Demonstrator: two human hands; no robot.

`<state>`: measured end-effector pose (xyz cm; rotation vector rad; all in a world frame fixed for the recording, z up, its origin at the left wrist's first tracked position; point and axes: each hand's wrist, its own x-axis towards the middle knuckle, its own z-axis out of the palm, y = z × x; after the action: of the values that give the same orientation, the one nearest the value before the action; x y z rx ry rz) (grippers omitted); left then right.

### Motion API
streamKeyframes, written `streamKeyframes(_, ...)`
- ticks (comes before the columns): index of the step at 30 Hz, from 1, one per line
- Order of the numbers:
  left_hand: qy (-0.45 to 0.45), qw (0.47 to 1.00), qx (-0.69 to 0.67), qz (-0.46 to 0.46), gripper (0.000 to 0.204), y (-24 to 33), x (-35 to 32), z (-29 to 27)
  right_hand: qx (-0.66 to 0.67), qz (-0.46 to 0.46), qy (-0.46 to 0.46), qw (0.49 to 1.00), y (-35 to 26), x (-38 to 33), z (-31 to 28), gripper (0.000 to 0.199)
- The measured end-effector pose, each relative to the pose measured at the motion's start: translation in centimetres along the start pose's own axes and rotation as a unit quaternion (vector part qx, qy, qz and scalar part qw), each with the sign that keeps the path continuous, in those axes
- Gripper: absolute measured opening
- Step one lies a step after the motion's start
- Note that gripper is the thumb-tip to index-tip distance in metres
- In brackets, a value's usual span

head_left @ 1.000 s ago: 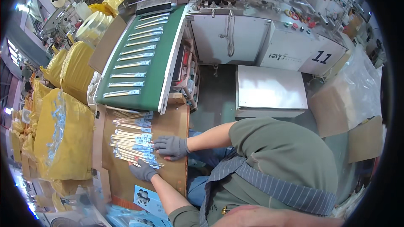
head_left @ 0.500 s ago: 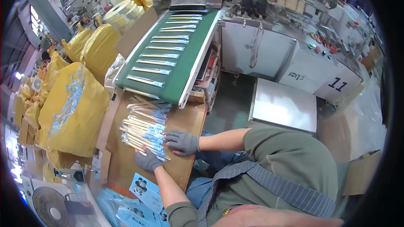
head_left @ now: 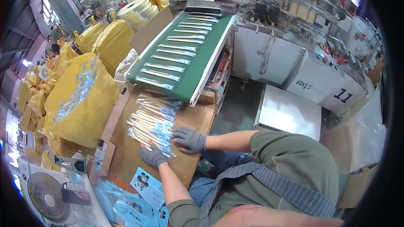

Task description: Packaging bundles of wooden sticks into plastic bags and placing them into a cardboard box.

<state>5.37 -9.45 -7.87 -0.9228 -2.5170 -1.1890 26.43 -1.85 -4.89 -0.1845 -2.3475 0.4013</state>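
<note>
Several thin wrapped chopstick packs [head_left: 145,126], clear with pale blue ends, lie in a loose layered pile on the brown work table [head_left: 126,159]. My left hand [head_left: 152,156], in a grey glove with bare fingertips, rests at the pile's near edge, fingers apart and touching the packs. On the pile's right side, by the blue ends, my right hand [head_left: 189,140] lies flat in a matching glove, its fingers stretched toward them. Neither hand grips a pack. Beyond the pile, a green conveyor belt [head_left: 181,88] carries a spaced row of similar packs.
Blue panda-printed bags [head_left: 147,187] lie at the table's near left, beside a fan [head_left: 47,195]. A large yellow sack [head_left: 94,113] full of blue-ended packs stands left. White machine cabinets [head_left: 315,75] and a low white box [head_left: 290,111] are on the right.
The whole view has shifted, so the scene sits farther right and slightly higher. Both hands stay at the pile's edges, with little visible movement against it.
</note>
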Motion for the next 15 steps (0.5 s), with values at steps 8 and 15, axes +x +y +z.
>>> streamKeyframes(8, 0.002, 0.999, 0.01, 0.033, 0.049, 0.3, 0.2, 0.9, -0.021, 0.017, -0.001, 1.0, 0.9, -0.6, -0.1, 0.037)
streamKeyframes(15, -0.002, 1.0, 0.012, 0.009, 0.049, 0.0, 0.2, -0.2, 0.009, 0.008, 0.007, 1.0, 0.5, -0.6, 1.0, 0.04)
